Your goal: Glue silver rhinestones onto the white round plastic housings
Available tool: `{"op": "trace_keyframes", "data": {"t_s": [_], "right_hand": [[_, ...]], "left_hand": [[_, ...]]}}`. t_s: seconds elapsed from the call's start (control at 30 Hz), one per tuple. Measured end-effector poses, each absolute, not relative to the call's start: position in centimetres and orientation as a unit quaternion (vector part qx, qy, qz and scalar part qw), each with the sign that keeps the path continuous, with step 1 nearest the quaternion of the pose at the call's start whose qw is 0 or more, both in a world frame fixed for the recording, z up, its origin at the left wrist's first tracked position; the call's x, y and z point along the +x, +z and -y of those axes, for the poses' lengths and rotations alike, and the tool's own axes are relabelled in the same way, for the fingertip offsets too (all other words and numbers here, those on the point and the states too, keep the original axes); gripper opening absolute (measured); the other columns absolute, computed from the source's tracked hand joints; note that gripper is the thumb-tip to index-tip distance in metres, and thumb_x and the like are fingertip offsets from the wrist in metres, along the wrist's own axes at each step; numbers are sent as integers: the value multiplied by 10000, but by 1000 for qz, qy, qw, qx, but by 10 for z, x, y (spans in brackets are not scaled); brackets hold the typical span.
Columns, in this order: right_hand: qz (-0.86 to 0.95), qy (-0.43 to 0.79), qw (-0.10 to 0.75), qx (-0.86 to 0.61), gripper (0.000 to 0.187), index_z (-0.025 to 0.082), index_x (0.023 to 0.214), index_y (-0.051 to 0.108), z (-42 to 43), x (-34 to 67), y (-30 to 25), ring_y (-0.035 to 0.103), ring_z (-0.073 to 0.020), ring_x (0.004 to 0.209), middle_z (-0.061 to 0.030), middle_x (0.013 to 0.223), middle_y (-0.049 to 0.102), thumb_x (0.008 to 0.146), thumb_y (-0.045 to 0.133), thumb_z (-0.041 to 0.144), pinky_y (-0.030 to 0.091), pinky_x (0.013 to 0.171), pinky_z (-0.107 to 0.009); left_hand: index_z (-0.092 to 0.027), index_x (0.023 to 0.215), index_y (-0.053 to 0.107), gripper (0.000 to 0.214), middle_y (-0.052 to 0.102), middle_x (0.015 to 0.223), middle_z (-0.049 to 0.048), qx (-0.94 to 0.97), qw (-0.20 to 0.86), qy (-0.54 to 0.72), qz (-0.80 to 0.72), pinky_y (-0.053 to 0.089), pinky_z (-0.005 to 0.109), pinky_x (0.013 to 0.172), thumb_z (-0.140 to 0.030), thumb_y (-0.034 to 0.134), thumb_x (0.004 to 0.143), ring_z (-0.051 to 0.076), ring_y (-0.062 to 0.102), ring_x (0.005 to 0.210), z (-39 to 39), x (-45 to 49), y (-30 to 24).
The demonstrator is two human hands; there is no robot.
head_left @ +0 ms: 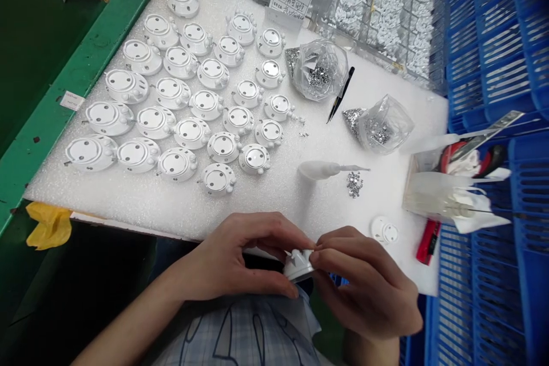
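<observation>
My left hand [246,254] is closed around a small white plastic part [299,266] with rounded knobs on top, held in front of my body at the table's near edge. The fingers of my right hand [366,280] are pinched against the right side of that same part. Whether a tiny piece sits between those right fingertips is hidden. Beyond my hands, a white squeeze bottle [319,170] with a thin nozzle lies on its side. A small heap of shiny metal pieces [354,184] is by the nozzle tip. Another white round part [385,230] lies near my right hand.
Rows of white round parts [193,100] cover the foam sheet [141,200] on the left. Bags of metal bits [319,71] [381,126] and black tweezers [342,94] lie farther back. A tool holder [414,183], red cutter [428,242] and blue crates [484,51] line the right.
</observation>
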State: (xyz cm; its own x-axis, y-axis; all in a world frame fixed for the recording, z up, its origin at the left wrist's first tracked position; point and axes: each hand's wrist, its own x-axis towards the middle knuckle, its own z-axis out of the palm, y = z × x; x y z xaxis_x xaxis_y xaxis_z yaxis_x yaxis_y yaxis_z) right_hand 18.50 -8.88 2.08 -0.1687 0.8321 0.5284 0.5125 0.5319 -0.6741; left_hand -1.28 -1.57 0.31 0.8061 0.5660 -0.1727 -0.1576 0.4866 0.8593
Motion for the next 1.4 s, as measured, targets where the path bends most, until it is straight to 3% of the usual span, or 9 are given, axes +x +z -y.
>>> {"op": "trace_keyframes", "data": {"t_s": [0.23, 0.47, 0.87, 1.4], "right_hand": [[726, 174, 477, -463, 280, 82, 987, 703, 91, 182, 19, 655, -148, 796, -55, 876, 649, 784, 643, -101, 597, 597, -276], [651, 249, 567, -439, 388, 106, 1096, 668, 90, 180, 12, 662, -151, 805, -41, 889, 676, 765, 655, -96, 600, 613, -297], [658, 236, 561, -443, 223, 96, 995, 676, 88, 176, 15, 644, -148, 784, -46, 850, 655, 821, 665, -44, 586, 589, -304], [660, 228, 560, -446, 281, 101, 1010, 701, 89, 176, 14, 645, -150, 723, -42, 820, 666, 783, 665, -62, 585, 540, -299]], "left_hand": [[-318, 1143, 794, 537, 751, 1038, -19, 461, 832, 221, -216, 588, 246, 882, -18, 884, 706, 170, 718, 996, 14, -13, 2], [-376, 1188, 780, 637, 742, 1092, -27, 464, 835, 236, -178, 577, 223, 912, 19, 876, 699, 160, 713, 1030, 15, -15, -4], [-438, 1228, 754, 686, 733, 1156, -21, 463, 836, 252, -152, 577, 253, 950, 17, 861, 726, 172, 713, 1069, 17, -17, -9], [-406, 1160, 788, 676, 749, 1124, -43, 410, 869, 235, -144, 558, 201, 950, 57, 875, 675, 135, 706, 1066, 14, -16, -7]]}}
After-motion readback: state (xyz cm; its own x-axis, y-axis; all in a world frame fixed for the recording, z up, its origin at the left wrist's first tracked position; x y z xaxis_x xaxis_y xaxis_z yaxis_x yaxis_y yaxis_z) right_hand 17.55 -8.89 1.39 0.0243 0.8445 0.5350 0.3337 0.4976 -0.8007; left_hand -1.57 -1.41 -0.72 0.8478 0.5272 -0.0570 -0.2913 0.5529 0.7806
